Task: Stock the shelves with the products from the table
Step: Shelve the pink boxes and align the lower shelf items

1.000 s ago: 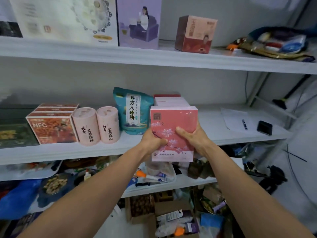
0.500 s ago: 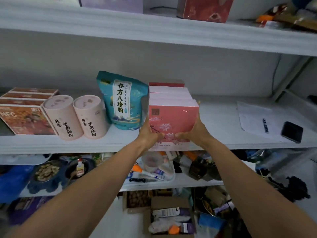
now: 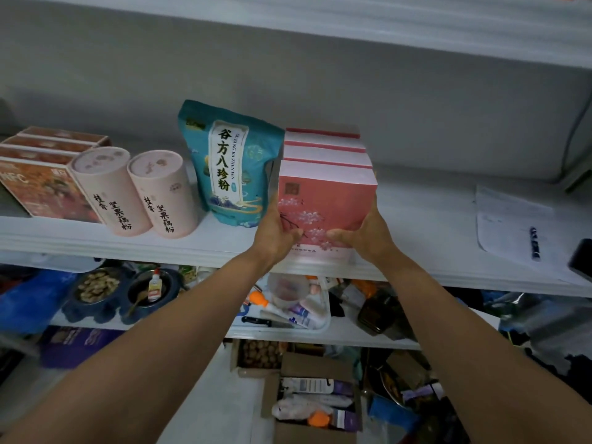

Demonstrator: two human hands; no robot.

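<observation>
Both hands clamp one pink box (image 3: 330,200), upright, blossom face toward the camera: left hand (image 3: 278,233) and right hand (image 3: 368,233) grip opposite sides, thumbs across its front, on the shelf (image 3: 192,248) edge.

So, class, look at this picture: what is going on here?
A person is stocking a shelf. Both the left hand and the right hand grip a pink box by its sides, at the shelf's front edge. It stands in front of a row of like boxes, just right of a teal pouch. Two pink tubs stand further left. Whether the box already rests on the shelf is hard to tell.
</observation>
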